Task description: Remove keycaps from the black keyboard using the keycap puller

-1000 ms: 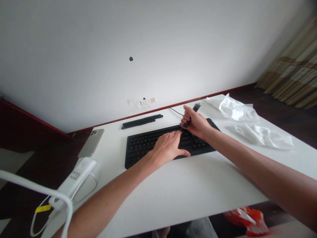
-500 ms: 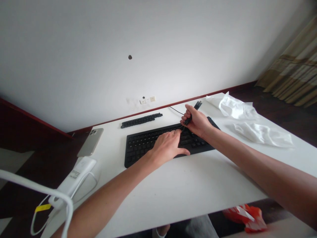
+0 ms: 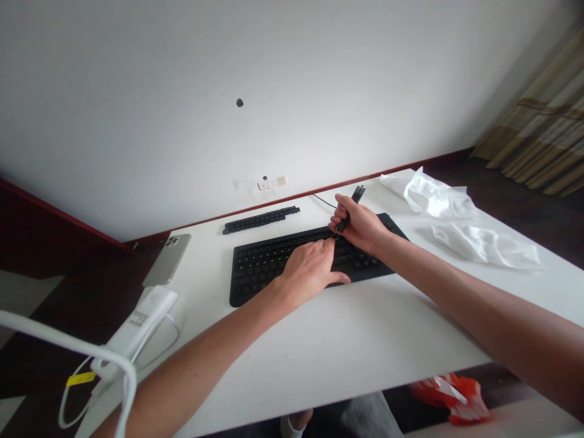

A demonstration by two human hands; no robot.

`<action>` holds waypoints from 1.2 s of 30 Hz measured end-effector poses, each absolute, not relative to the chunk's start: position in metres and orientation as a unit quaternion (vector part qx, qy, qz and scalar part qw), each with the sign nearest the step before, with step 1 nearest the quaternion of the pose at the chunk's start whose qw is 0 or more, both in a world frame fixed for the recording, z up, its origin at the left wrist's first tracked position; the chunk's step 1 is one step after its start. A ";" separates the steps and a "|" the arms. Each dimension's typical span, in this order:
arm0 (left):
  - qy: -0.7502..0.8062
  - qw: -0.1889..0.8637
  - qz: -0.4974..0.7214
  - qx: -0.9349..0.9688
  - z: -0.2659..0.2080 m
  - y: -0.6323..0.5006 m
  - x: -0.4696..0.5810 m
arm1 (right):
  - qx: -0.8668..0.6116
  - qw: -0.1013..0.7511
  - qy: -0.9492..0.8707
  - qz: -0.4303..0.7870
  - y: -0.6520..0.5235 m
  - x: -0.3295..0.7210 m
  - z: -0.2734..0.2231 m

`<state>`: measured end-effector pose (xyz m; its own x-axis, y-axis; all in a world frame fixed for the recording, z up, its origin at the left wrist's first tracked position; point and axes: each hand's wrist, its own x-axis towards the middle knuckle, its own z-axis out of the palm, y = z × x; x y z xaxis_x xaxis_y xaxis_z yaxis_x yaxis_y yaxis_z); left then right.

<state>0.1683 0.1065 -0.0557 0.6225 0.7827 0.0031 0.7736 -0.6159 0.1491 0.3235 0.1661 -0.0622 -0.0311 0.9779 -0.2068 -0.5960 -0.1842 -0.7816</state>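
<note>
A black keyboard [image 3: 260, 267] lies on the white table, partly hidden under both hands. My left hand [image 3: 310, 264] rests over its middle, thumb spread out towards the front edge and fingertips by the keys; it holds nothing that I can see. Closed in a fist, my right hand [image 3: 358, 225] grips a black keycap puller [image 3: 358, 193], its upper end sticking out above the fist. Thin wire ends show below the fist, close to my left fingertips and down at the keys. Whether a key sits in the wire is too small to tell.
Behind the keyboard lie rows of loose black keycaps [image 3: 260, 220]. At the left are a phone [image 3: 168, 260] and a white power strip [image 3: 137, 322] with its cable. Crumpled white plastic bags [image 3: 435, 194] lie at the right. A red bag [image 3: 456, 395] is below the table's front edge.
My right hand has shifted slightly left with the keycap puller, whose upper end has also moved left. My left hand stays nearly in place on the keyboard.
</note>
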 end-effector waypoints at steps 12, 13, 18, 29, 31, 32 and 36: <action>0.434 -0.023 0.005 0.900 -0.056 0.076 0.179 | -0.318 0.486 -0.486 0.653 0.152 0.319 -0.055; 0.436 -0.024 0.006 0.900 -0.056 0.076 0.179 | -0.313 0.474 -0.503 0.651 0.152 0.319 -0.055; 0.437 -0.025 0.004 0.899 -0.056 0.076 0.178 | -0.283 0.437 -0.539 0.663 0.152 0.324 -0.055; 0.438 -0.018 0.000 0.899 -0.054 0.075 0.178 | -0.256 0.384 -0.567 0.682 0.156 0.335 -0.056; 0.439 -0.013 -0.001 0.898 -0.054 0.075 0.177 | -0.254 0.380 -0.566 0.686 0.157 0.336 -0.057; 0.440 -0.011 -0.003 0.898 -0.054 0.075 0.177 | -0.253 0.377 -0.565 0.688 0.157 0.337 -0.057; 0.440 -0.005 -0.008 0.898 -0.052 0.075 0.178 | -0.246 0.386 -0.550 0.698 0.161 0.340 -0.060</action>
<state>0.1776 0.0754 -0.0522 0.6134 0.7897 -0.0101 0.7896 -0.6134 -0.0159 0.3402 0.1611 -0.0596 -0.5815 0.8095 0.0814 -0.2682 -0.0963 -0.9585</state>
